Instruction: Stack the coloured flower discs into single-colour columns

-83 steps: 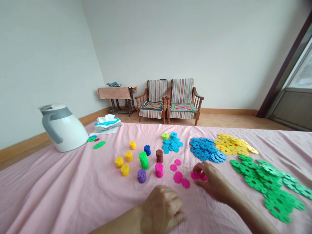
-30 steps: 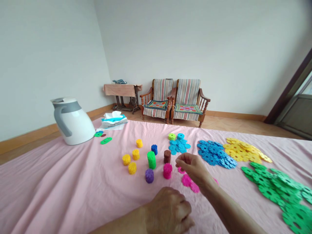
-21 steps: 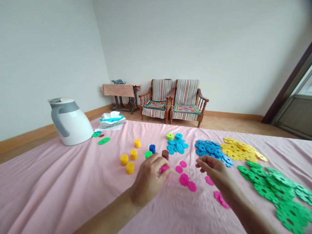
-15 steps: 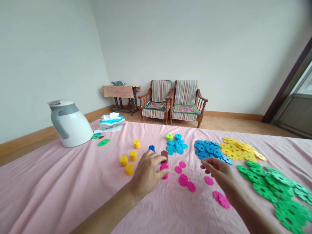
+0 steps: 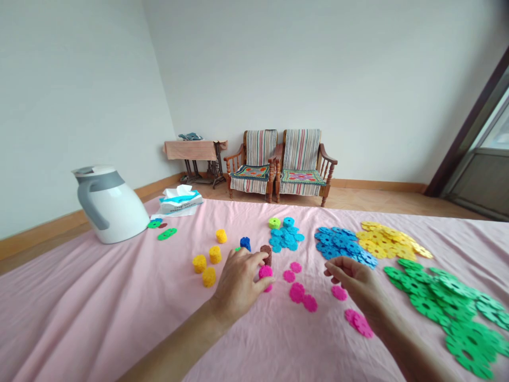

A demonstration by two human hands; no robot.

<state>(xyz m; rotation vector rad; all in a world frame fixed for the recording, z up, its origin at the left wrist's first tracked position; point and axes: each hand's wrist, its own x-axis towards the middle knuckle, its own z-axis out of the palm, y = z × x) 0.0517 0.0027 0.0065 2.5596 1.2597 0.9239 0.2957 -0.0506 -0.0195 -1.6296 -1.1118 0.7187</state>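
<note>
Our L hand (image 5: 240, 278), part-open at the pink disc stack (image 5: 265, 272) (can't tell if gripping), mostly hides the green stack (image 5: 237, 249); brown stack (image 5: 266, 249) just behind pink; our R hand (image 5: 352, 276), curled, contents unclear, nr blue disc pile (image 5: 342, 245); 1 sec ago green showed fully.

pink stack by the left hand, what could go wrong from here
The left hand has its thumb across the front of the pink stack and a finger close to the brown stack, so a small slip might topple either.
Two overlapping pink discs lie beside the right hand and its wrist, which could nudge them aside.
</note>
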